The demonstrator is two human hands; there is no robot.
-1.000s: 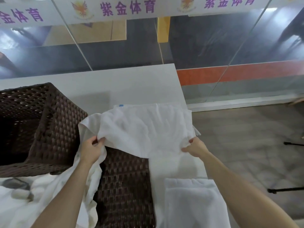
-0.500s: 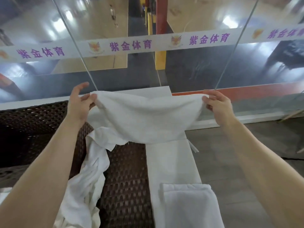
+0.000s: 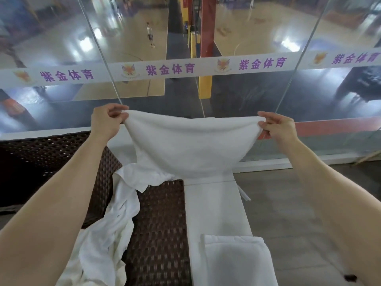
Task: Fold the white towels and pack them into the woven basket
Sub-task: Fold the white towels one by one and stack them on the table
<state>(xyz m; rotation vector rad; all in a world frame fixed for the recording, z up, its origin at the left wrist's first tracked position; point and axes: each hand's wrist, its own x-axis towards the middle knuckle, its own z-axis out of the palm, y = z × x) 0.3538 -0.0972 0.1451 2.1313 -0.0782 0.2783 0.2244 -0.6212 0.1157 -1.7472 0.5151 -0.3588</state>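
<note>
A white towel point(image 3: 185, 145) hangs in the air in front of me, stretched between both hands and sagging in the middle. My left hand point(image 3: 106, 120) pinches its left top corner and my right hand point(image 3: 277, 126) pinches its right top corner. Its lower edge drapes down towards the table. A dark brown woven basket point(image 3: 47, 162) stands at the left under my left arm. More loose white towels point(image 3: 107, 230) trail over a second woven basket surface point(image 3: 160, 234). A folded white towel point(image 3: 237, 261) lies on the white table near me.
The narrow white table point(image 3: 214, 205) runs away from me to a glass wall point(image 3: 247, 89) with a white banner across it. To the right the table edge drops to a grey floor point(image 3: 288, 213).
Both hands have lifted the towel from the table up to chest height and pulled its top edge wider apart. My view has tilted upward.
</note>
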